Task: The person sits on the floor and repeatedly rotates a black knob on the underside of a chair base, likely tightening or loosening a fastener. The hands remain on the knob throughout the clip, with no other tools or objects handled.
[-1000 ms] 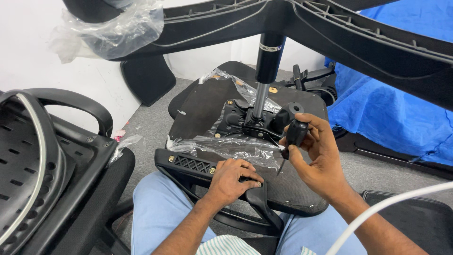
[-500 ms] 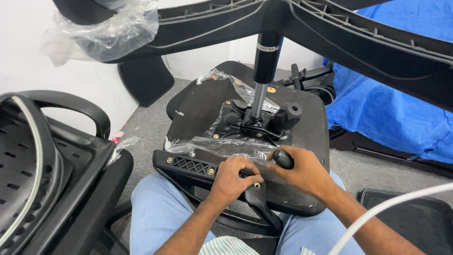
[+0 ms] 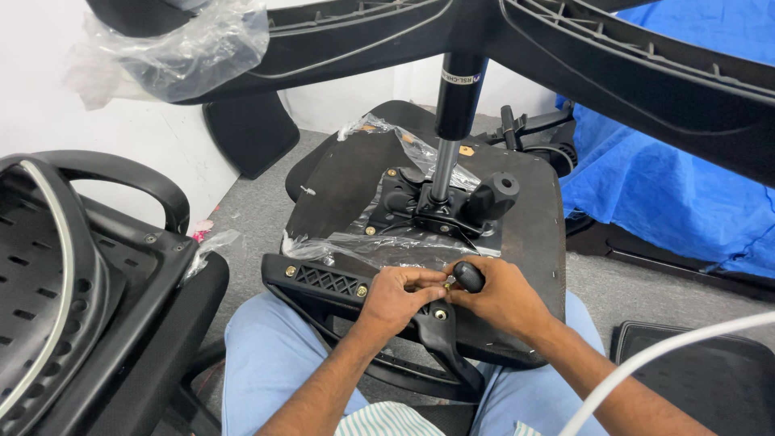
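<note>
Two hands work at the near edge of an upturned chair seat pan (image 3: 355, 190) that rests across the person's lap. Take the gas lift column (image 3: 446, 153) as the landmark; it rises from the black mechanism plate (image 3: 420, 206) at the middle of the pan.

Right hand (image 3: 504, 299): nearer the viewer than the column and slightly to its right. It is closed around a short black-handled screwdriver (image 3: 468, 276). The tool's long axis runs from the handle leftward and slightly down toward the left hand, roughly across the pan's edge.

Left hand (image 3: 395, 295): nearer than the column and a little left of it. Its fingers are pinched narrowly at the tool's tip, where a small brass-coloured fastener (image 3: 446, 282) shows between the two hands. Whether the tip is seated in the fastener cannot be told.

Armrest bracket (image 3: 323, 282): black, with a grille pattern, lying along the pan's near edge under both hands. A brass screw head (image 3: 361, 291) and a further bolt head (image 3: 440, 314) sit in it, just below the fingertips. The two hands touch, so both are equally near the fastener; the left reaches the tip first.

Clear plastic wrap (image 3: 379, 246) lies between the column base and the hands. A black knob lever (image 3: 496, 192) projects to the right of the column.
</note>
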